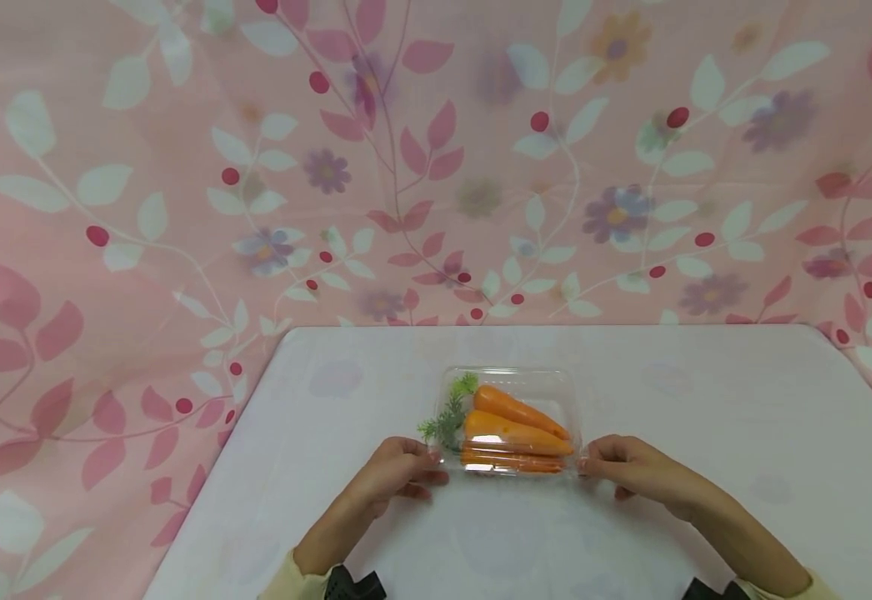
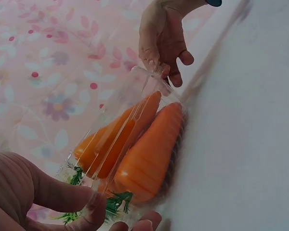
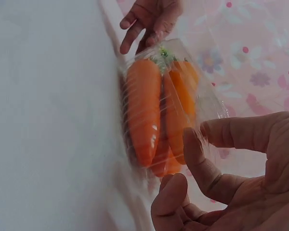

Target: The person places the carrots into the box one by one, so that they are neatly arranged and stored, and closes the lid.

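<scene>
A clear plastic clamshell box (image 1: 548, 382) lies on the table with orange carrots (image 1: 514, 431) inside. Green leafy tops (image 1: 447, 421) sit at its left end, and some fronds stick out past the edge there. My left hand (image 1: 398, 475) pinches the box's near left corner between thumb and fingers. At the near right corner, my right hand (image 1: 638, 468) pinches the plastic rim with thumb and index finger, its other fingers loosely bent. In the right wrist view the carrots (image 3: 143, 110) show through the ribbed plastic wall. Whether the lid is fully closed, I cannot tell.
A white cloth-covered table (image 1: 316, 500) spreads around the box. Behind it and at the left hangs a pink curtain (image 1: 436, 167) printed with leaves and flowers. Black wrist straps (image 1: 353, 583) show at the bottom edge of the head view.
</scene>
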`<state>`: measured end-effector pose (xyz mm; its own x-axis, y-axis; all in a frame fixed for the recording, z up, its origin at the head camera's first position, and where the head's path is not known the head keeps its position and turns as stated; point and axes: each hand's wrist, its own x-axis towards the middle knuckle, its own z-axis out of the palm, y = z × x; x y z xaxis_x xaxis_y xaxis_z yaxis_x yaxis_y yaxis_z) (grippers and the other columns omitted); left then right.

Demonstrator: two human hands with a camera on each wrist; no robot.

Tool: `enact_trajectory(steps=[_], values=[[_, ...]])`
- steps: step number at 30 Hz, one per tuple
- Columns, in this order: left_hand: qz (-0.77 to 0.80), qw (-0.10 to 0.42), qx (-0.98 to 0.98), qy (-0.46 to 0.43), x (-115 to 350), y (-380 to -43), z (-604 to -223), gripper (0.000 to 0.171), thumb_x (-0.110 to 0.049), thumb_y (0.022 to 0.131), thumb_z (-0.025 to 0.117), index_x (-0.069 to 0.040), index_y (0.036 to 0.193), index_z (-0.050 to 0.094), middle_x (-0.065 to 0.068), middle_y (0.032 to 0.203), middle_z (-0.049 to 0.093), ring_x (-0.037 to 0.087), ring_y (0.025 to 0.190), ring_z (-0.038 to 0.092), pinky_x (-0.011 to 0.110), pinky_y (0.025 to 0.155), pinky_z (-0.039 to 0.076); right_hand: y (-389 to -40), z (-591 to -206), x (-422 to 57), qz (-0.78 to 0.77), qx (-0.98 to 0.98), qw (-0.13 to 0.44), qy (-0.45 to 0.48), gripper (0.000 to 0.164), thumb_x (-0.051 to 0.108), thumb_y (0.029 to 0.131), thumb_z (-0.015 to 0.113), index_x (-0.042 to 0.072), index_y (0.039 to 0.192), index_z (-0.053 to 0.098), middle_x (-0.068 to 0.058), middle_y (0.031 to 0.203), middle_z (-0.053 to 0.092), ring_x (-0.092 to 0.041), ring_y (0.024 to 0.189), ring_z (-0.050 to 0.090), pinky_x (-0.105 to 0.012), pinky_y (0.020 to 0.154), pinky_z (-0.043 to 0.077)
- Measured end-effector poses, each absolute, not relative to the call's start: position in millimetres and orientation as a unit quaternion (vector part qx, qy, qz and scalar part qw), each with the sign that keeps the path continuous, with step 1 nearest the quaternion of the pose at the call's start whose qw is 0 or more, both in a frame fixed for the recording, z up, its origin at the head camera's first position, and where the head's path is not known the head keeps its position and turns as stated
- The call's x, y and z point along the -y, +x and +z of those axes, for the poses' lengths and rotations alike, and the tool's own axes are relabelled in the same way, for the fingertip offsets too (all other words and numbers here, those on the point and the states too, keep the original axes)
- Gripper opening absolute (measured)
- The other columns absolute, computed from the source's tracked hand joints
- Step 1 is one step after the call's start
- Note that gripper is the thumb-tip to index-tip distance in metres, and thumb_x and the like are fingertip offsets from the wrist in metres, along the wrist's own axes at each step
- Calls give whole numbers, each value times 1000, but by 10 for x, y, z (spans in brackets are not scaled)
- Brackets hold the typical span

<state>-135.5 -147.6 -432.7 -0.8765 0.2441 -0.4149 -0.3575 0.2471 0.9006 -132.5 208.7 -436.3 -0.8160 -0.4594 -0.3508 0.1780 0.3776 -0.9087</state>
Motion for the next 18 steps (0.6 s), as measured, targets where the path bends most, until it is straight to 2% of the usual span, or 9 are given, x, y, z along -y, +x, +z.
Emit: enact_trajectory(steps=[8, 18], values=[[597, 242, -764, -19, 1433, -1363, -4350, 16, -4, 96, 59, 10, 92, 62, 24, 92, 71, 32, 87, 72, 33, 61, 58, -1341, -4390, -2057, -563, -774, 274, -91, 26, 21, 97, 63, 7, 77, 52, -5, 94, 59, -21, 89, 52, -32, 68, 48], [615, 247, -749, -20, 1433, -1335, -4338, 14, -1, 96, 54, 9, 88, 61, 18, 94, 70, 35, 94, 70, 32, 62, 58, -1359, -4412, -2037, -582, -762, 265, -97, 29, 17, 94, 66, -3, 77, 52, -5, 92, 54, -20, 86, 52, -30, 67, 47]])
